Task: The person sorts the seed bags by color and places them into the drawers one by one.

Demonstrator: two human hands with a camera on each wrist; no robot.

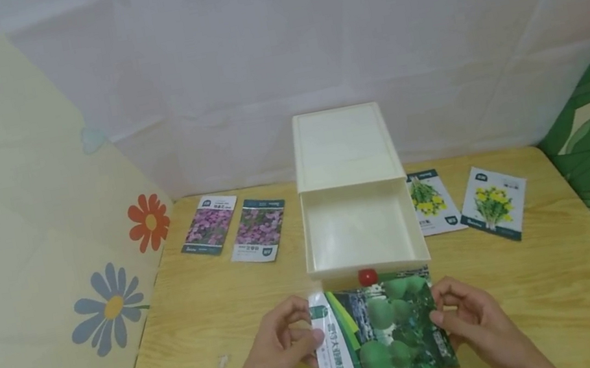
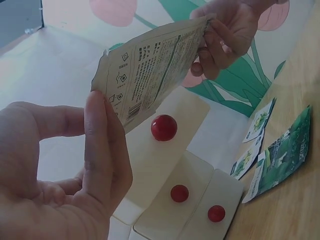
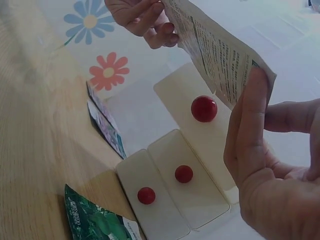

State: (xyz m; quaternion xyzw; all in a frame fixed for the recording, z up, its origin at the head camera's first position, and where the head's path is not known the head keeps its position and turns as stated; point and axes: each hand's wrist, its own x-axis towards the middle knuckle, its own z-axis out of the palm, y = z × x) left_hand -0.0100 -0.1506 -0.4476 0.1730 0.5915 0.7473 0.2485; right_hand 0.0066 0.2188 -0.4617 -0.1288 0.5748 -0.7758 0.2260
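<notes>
Left hand [image 1: 279,348]: pinches green packet [image 1: 383,333], lower centre
Right hand [image 1: 472,317]: pinches opposite edge
Packet handling: grip evenly, avoid creasing

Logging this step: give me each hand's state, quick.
Left hand: holding the raised green packet by one end.
Right hand: holding its opposite end.

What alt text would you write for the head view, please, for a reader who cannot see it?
A person's left grip and right grip hold a green packet by its two ends above a wooden table. Beyond it, a white drawer unit stands with one drawer open, between two purple-flower packets on the left and two yellow-flower packets on the right.
</notes>
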